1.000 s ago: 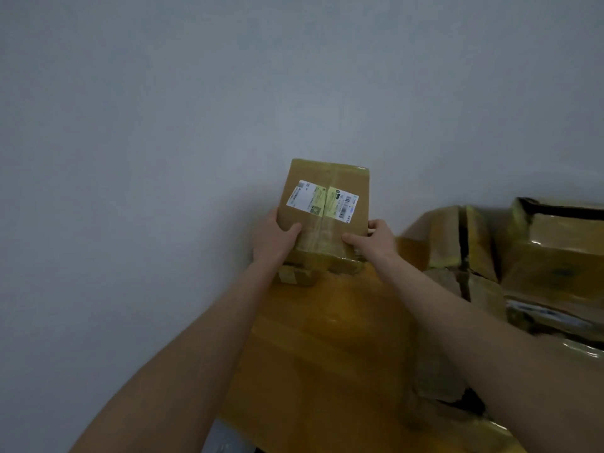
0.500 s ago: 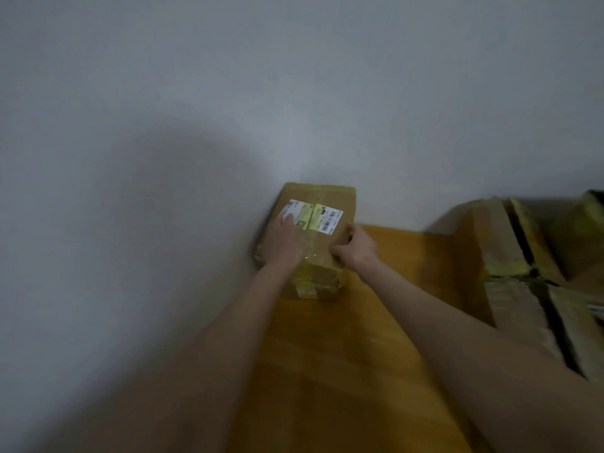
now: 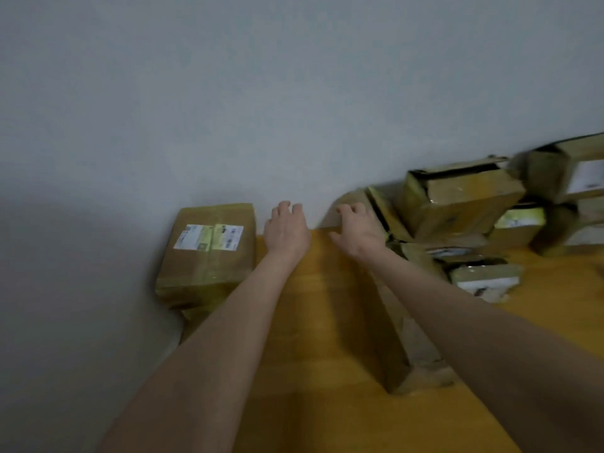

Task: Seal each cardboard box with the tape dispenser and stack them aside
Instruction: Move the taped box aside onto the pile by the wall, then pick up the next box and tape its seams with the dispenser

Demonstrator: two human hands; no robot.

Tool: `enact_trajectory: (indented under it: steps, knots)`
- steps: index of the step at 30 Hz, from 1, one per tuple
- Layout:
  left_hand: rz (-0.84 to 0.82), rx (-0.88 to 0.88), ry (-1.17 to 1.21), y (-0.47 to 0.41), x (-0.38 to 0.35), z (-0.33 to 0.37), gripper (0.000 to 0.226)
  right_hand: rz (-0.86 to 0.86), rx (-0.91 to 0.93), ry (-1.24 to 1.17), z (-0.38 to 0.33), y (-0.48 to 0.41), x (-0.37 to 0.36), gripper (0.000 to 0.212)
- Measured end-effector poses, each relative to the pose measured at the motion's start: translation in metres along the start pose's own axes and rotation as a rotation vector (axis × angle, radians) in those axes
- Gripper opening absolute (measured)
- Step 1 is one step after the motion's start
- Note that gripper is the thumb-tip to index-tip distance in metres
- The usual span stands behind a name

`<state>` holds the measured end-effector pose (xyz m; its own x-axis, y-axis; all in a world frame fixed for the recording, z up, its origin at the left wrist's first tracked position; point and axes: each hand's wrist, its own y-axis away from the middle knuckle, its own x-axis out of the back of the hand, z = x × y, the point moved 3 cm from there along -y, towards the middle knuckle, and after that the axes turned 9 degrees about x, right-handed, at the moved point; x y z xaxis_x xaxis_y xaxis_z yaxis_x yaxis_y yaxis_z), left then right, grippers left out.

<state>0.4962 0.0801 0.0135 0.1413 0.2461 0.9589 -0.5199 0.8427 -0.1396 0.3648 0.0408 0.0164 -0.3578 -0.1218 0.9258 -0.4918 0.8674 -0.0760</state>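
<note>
**Brown Cardboard, Amber Wood, Grey Wall**

The taped box [image 3: 206, 266] is showing tan-brown cardboard under glossy yellowish tape, with its label [image 3: 209, 237] showing white and lime-green with dark print. The table [image 3: 327, 338] is glowing amber-orange, and the wall [image 3: 294, 93] is looking pale grey.

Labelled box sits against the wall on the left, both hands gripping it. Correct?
Not quite. In the head view the labelled box sits against the wall on the left, but neither hand grips it: the left hand and right hand are both off it, to its right.
</note>
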Motion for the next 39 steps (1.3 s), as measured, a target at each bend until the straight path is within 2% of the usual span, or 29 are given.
enact_trajectory:
  steps: [8, 16, 21, 26, 29, 33, 39]
  knots:
    - [0.001, -0.239, 0.017, 0.052, -0.009, 0.177, 0.041, 0.14, -0.159, 0.007, 0.145, 0.072, 0.084, 0.057]
    - [-0.061, -0.29, 0.037, 0.139, -0.058, 0.362, 0.046, 0.14, -0.232, -0.008, 0.315, 0.152, 0.142, 0.051]
    - [-0.083, -0.32, 0.032, 0.167, -0.086, 0.442, 0.042, 0.12, -0.269, -0.024, 0.389, 0.174, 0.167, 0.053]
    - [-0.148, -0.328, 0.036, 0.169, -0.118, 0.492, 0.047, 0.097, -0.292, -0.061, 0.447, 0.17, 0.17, 0.05]
    - [-0.178, -0.266, 0.121, 0.152, -0.133, 0.513, 0.052, 0.121, -0.315, -0.104, 0.479, 0.151, 0.173, 0.053]
    - [-0.203, -0.099, 0.392, 0.103, -0.146, 0.545, 0.059, 0.206, -0.367, -0.228, 0.524, 0.103, 0.19, 0.059]
    - [-0.251, 0.139, 0.714, 0.024, -0.163, 0.583, 0.079, 0.373, -0.468, -0.527, 0.586, 0.023, 0.212, 0.072]
